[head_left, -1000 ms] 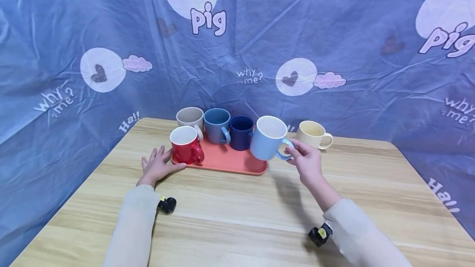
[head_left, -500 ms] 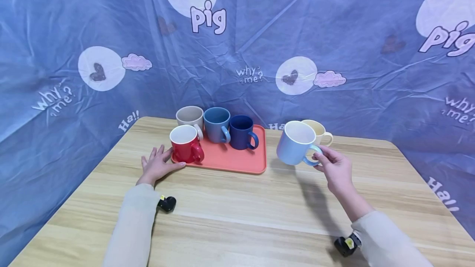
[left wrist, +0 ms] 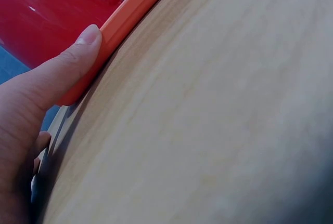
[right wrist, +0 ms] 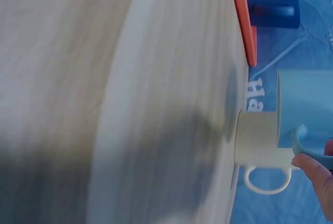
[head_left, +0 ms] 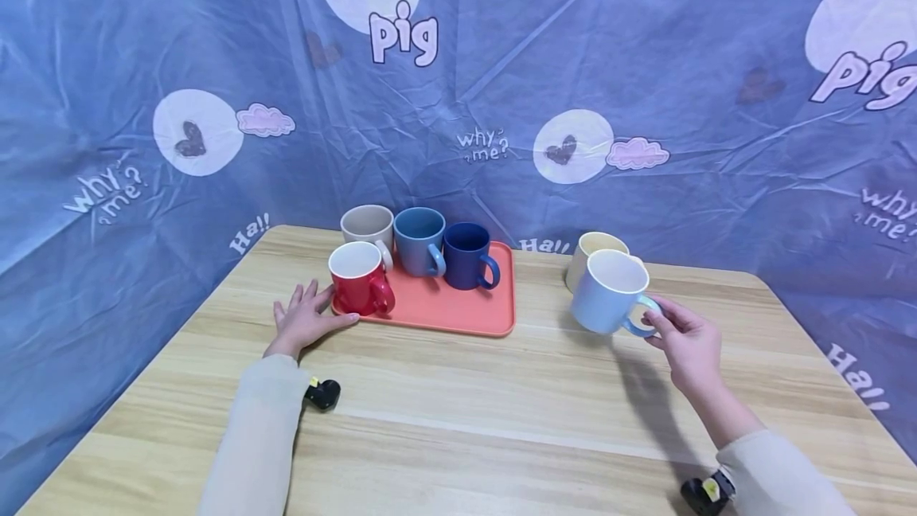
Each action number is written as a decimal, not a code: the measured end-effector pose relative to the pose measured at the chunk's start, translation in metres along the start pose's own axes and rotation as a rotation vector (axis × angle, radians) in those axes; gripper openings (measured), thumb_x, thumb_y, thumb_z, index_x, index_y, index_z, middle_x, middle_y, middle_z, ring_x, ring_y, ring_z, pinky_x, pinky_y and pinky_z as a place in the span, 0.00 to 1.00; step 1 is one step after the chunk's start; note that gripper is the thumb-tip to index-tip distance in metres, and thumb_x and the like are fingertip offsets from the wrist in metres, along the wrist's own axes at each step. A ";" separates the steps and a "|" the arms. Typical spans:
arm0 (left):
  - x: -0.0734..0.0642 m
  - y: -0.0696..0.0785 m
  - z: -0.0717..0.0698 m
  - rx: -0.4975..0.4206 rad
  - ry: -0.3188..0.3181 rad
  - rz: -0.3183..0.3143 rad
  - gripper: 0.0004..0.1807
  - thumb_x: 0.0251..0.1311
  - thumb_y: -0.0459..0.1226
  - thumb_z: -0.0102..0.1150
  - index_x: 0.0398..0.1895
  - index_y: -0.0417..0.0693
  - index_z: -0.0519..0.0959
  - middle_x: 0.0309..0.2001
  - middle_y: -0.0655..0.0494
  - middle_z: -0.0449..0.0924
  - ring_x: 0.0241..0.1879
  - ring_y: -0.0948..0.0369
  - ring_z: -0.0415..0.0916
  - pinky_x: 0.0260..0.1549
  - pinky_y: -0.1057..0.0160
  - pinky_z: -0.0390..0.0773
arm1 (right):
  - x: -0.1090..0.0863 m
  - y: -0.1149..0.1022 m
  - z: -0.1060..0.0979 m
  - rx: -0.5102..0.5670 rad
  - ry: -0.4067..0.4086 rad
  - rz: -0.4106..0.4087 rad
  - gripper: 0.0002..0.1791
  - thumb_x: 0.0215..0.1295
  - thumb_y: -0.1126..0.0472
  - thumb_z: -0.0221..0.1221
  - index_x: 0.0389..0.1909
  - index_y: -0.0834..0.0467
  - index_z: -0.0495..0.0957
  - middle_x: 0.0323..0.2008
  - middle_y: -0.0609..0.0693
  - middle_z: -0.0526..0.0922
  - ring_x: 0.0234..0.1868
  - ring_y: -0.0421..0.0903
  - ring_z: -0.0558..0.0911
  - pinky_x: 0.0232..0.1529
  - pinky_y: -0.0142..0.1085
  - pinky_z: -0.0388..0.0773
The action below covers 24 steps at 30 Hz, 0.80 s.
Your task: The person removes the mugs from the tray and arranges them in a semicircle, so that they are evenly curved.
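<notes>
Left hand (head_left: 306, 326) spread against the tray (head_left: 454, 313) at centre-left, right hand (head_left: 693, 347) pinching the light blue mug (head_left: 605, 299) by its handle at centre-right, I count four mugs (head_left: 356, 295) on the tray, the cream mug (head_left: 577, 267) off it, and judge the set-down undone.

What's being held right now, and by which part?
The right grip holds the light-blue mug by its handle; the left grip holds nothing, only touching the tray.
</notes>
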<state>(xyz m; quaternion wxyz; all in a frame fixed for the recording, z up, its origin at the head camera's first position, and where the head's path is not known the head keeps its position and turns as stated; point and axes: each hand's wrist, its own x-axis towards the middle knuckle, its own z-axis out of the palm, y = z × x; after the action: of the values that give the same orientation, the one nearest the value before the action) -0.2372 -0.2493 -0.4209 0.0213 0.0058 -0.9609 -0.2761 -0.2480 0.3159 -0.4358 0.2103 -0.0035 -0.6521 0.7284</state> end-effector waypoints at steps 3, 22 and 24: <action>0.000 0.000 0.001 0.005 0.000 -0.002 0.51 0.36 0.65 0.55 0.63 0.48 0.56 0.63 0.35 0.42 0.61 0.40 0.29 0.47 0.36 0.21 | -0.002 -0.002 -0.009 0.010 0.021 0.014 0.17 0.48 0.67 0.62 0.42 0.66 0.77 0.26 0.50 0.81 0.28 0.40 0.80 0.22 0.31 0.75; 0.003 -0.003 0.003 0.008 0.003 -0.005 0.52 0.35 0.66 0.55 0.64 0.50 0.56 0.64 0.35 0.41 0.61 0.41 0.28 0.47 0.36 0.21 | 0.000 -0.012 -0.035 -0.064 0.112 0.035 0.09 0.50 0.66 0.61 0.35 0.57 0.81 0.23 0.43 0.81 0.26 0.34 0.79 0.19 0.27 0.74; 0.003 -0.003 0.003 0.009 0.002 -0.005 0.52 0.36 0.66 0.55 0.64 0.49 0.56 0.64 0.35 0.41 0.61 0.41 0.28 0.47 0.36 0.21 | 0.001 -0.011 -0.037 -0.062 0.115 0.049 0.09 0.50 0.65 0.61 0.35 0.56 0.81 0.22 0.43 0.81 0.25 0.34 0.79 0.19 0.27 0.74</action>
<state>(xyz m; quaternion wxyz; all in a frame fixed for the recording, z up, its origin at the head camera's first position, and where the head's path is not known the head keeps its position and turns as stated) -0.2406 -0.2507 -0.4248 0.0216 0.0087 -0.9621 -0.2719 -0.2349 0.3514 -0.4302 0.2294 -0.0679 -0.6610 0.7112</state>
